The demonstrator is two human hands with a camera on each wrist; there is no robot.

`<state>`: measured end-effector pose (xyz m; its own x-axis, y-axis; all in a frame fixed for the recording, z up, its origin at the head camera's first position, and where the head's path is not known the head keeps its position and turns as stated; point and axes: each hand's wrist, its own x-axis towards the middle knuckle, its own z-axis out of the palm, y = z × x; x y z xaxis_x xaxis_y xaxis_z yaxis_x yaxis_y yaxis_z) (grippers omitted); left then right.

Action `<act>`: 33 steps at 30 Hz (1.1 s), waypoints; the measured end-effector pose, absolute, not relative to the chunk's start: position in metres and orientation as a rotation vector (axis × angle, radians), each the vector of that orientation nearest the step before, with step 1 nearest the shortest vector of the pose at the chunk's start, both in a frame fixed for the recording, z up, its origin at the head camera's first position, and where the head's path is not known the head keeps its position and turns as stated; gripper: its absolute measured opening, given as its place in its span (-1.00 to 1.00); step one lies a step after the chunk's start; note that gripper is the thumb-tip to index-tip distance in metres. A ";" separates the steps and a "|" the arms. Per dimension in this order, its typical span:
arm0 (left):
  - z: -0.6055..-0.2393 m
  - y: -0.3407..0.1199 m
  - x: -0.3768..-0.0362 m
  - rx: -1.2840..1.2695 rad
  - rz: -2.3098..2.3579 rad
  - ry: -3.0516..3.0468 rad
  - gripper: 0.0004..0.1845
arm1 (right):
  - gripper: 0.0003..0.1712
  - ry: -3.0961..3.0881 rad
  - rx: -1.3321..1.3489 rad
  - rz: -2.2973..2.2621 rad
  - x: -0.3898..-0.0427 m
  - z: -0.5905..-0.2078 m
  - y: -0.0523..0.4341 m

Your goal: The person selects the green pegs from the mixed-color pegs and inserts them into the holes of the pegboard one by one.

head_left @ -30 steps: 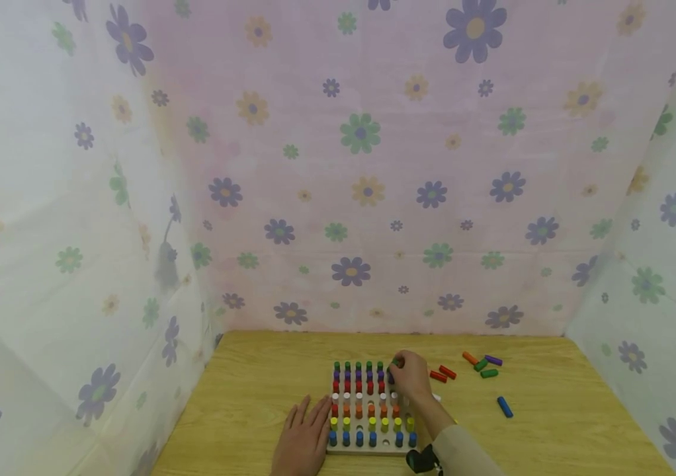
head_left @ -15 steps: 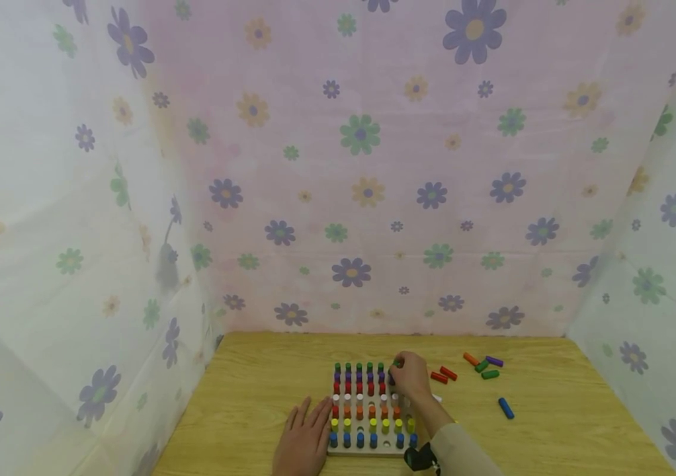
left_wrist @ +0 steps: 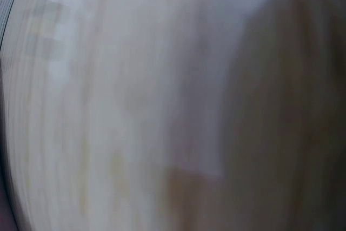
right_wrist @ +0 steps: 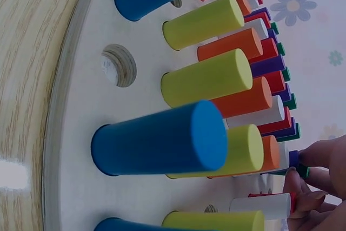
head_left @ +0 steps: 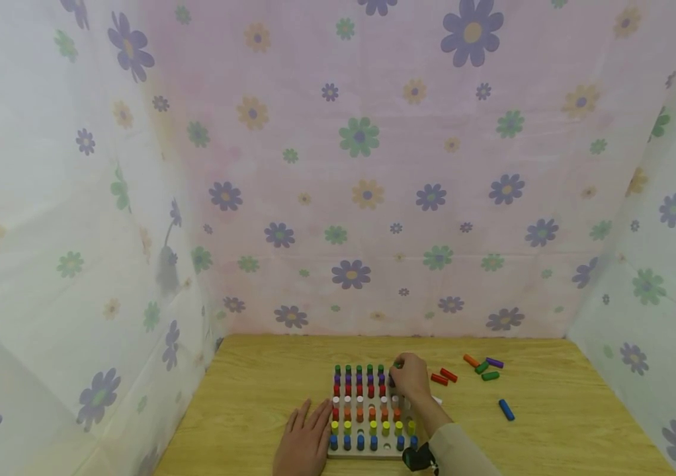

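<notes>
A pale pegboard (head_left: 374, 454) stands near the table's front, with upright pegs in colour rows: green at the back, then purple, red, white, orange, yellow and blue in front. My right hand (head_left: 411, 378) reaches over its far right corner and pinches a purple peg (right_wrist: 293, 158) there; a green peg (right_wrist: 304, 171) shows right beside the fingers. Flat on the table, my left hand (head_left: 302, 439) lies with fingers spread, fingertips at the board's left edge. The left wrist view is a blur of pale wood grain. A blue peg (right_wrist: 162, 139) looms large in the right wrist view.
Right of the board lie loose red pegs (head_left: 440, 379), an orange peg (head_left: 471, 361), green pegs (head_left: 490, 376), a purple peg (head_left: 495, 363) and a blue peg (head_left: 507, 410). A bare hole (right_wrist: 119, 66) shows in the blue row. Flowered cloth (head_left: 368, 165) encloses the wooden table (head_left: 254, 370).
</notes>
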<state>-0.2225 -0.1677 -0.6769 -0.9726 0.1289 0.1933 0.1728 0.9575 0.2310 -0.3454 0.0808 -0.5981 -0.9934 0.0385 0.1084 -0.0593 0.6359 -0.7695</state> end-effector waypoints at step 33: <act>-0.677 -0.168 -0.222 -0.250 -0.335 -2.910 -0.41 | -0.80 -2.739 0.106 1.420 -0.348 -0.598 0.085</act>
<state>-0.2222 -0.1680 -0.6773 -0.9653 0.1438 0.2178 0.1896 0.9599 0.2063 -0.3482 0.0850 -0.5984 -0.9962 -0.0358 0.0797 -0.0858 0.5750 -0.8136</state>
